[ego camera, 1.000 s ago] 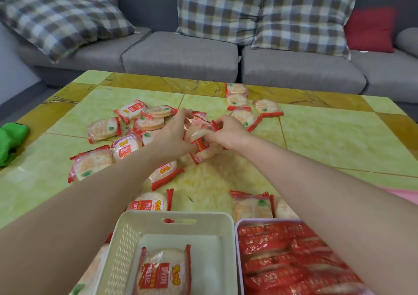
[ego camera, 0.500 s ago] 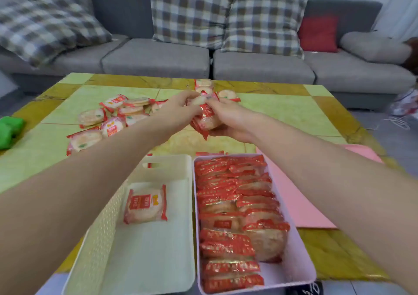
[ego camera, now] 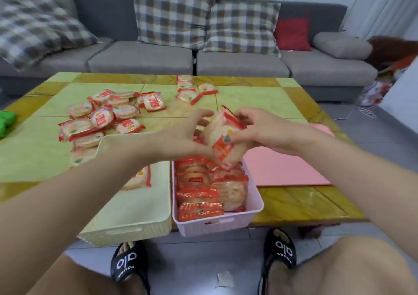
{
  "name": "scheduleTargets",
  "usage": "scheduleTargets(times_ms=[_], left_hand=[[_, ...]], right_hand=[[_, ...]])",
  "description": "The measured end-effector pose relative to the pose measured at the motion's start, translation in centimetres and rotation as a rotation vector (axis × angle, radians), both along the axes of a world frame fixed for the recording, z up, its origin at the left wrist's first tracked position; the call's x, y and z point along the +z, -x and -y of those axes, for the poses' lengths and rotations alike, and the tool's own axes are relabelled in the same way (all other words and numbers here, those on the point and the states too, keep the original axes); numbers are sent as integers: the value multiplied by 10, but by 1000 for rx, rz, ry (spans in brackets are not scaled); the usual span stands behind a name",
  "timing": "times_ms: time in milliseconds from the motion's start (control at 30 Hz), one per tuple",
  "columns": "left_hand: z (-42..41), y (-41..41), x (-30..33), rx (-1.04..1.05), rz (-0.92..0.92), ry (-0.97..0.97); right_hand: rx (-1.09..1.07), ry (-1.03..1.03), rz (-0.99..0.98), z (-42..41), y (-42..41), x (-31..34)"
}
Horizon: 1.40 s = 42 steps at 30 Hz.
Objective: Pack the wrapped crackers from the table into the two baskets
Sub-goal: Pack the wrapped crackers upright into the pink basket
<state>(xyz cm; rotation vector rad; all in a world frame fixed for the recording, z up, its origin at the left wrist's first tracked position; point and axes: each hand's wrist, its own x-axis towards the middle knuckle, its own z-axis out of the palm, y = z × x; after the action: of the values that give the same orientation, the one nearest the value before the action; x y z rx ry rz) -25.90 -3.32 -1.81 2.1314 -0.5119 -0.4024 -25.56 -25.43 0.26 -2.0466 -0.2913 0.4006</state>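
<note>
Both hands hold a small stack of wrapped crackers (ego camera: 222,139) just above the far end of the pink basket (ego camera: 255,208). My left hand (ego camera: 183,136) cups the stack from the left and my right hand (ego camera: 260,129) grips it from the right. The pink basket is packed with red-wrapped crackers (ego camera: 203,188). Beside it on the left, the cream basket (ego camera: 135,215) holds one wrapped cracker (ego camera: 140,179), partly hidden by my left forearm. Several loose crackers (ego camera: 101,116) lie on the table's left half, and a few more (ego camera: 190,89) near the far edge.
A pink lid or mat (ego camera: 287,168) lies right of the pink basket. A green cloth (ego camera: 5,122) sits at the table's left edge. A grey sofa (ego camera: 237,66) with plaid cushions stands behind the table. My feet in black slippers (ego camera: 280,249) are below the near edge.
Both hands lifted a stack of crackers off the table's middle and brought it back toward me, over the far end of the pink basket. The view pulled back and down.
</note>
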Motion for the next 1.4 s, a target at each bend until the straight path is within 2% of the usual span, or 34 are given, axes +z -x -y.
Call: scheduleTargets(times_ms=[133, 200, 267, 333, 400, 467, 567, 700, 833, 967, 1133, 1400], left_hand=[[2, 16, -10, -184, -55, -188], [7, 22, -17, -250, 39, -330], [11, 24, -26, -272, 144, -483], [14, 24, -36, -275, 174, -565], [15, 24, -45, -282, 220, -609], [15, 25, -50, -275, 250, -601], [12, 24, -52, -270, 247, -580], [11, 22, -53, -290, 237, -626], [9, 21, -52, -311, 223, -639], [8, 22, -52, -309, 232, -602], [6, 21, -53, -321, 237, -619], [3, 17, -47, -332, 209, -562]], right_hand=[[213, 340, 181, 13, 30, 1], [306, 489, 270, 11, 41, -4], [402, 553, 327, 7, 49, -12], [471, 625, 421, 2, 54, -22], [486, 729, 506, 1, 57, -33], [483, 767, 504, 4, 58, -40], [506, 811, 512, 7, 57, -40], [559, 963, 652, 5, 58, -47], [516, 987, 609, 5, 65, -53], [377, 827, 644, 2, 81, -58], [431, 899, 494, 1, 103, -82], [442, 866, 474, 0, 104, -85]])
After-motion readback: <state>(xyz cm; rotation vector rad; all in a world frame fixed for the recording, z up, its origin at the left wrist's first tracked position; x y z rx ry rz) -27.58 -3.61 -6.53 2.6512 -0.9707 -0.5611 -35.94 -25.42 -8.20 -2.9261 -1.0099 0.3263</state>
